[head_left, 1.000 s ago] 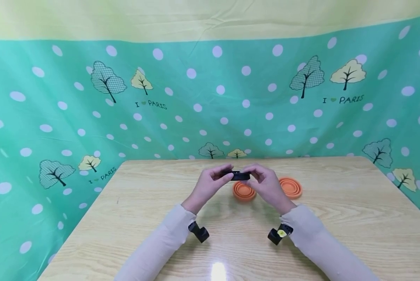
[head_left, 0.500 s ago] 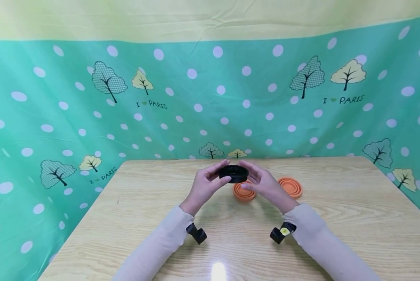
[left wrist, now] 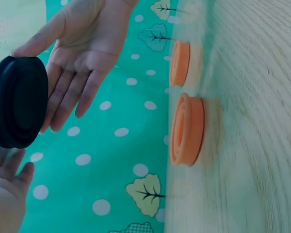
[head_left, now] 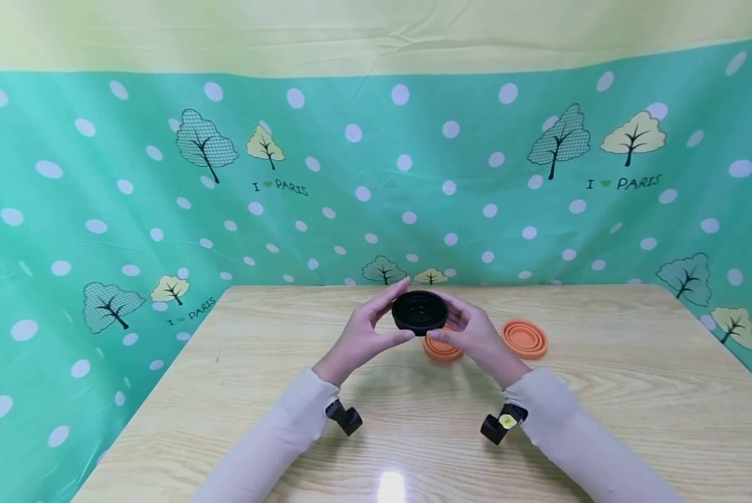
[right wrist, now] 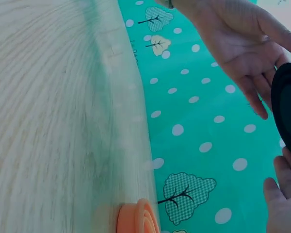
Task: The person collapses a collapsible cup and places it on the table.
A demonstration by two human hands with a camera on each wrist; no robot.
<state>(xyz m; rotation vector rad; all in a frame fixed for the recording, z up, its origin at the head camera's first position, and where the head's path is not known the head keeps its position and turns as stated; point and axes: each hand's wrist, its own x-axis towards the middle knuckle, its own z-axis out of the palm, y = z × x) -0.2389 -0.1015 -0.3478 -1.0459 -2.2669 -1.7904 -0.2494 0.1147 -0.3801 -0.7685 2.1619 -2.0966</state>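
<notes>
A black collapsible bowl (head_left: pixel 420 312), round with concentric rings inside, is held up above the table, tilted so that its inside faces the head view. My left hand (head_left: pixel 365 337) grips its left side, thumb at the near lower rim and fingers behind. On the opposite side my right hand (head_left: pixel 475 337) holds it the same way. Behind and below the right hand lies an orange collapsible bowl (head_left: pixel 442 351), pressed flat and partly hidden. A second flattened orange bowl (head_left: pixel 525 338) lies farther right. Both orange bowls stand apart from the hands in the left wrist view.
A wooden table (head_left: pixel 275 419) spreads under the hands. Behind it hangs a green cloth (head_left: pixel 326 161) with dots and printed trees. Each wrist wears a strap with a small black camera (head_left: pixel 494 427).
The black bowl was nearly edge-on one second ago and has tipped to show its inside. Both thumbs now sit at its near lower rim. The orange bowls stayed on the table.
</notes>
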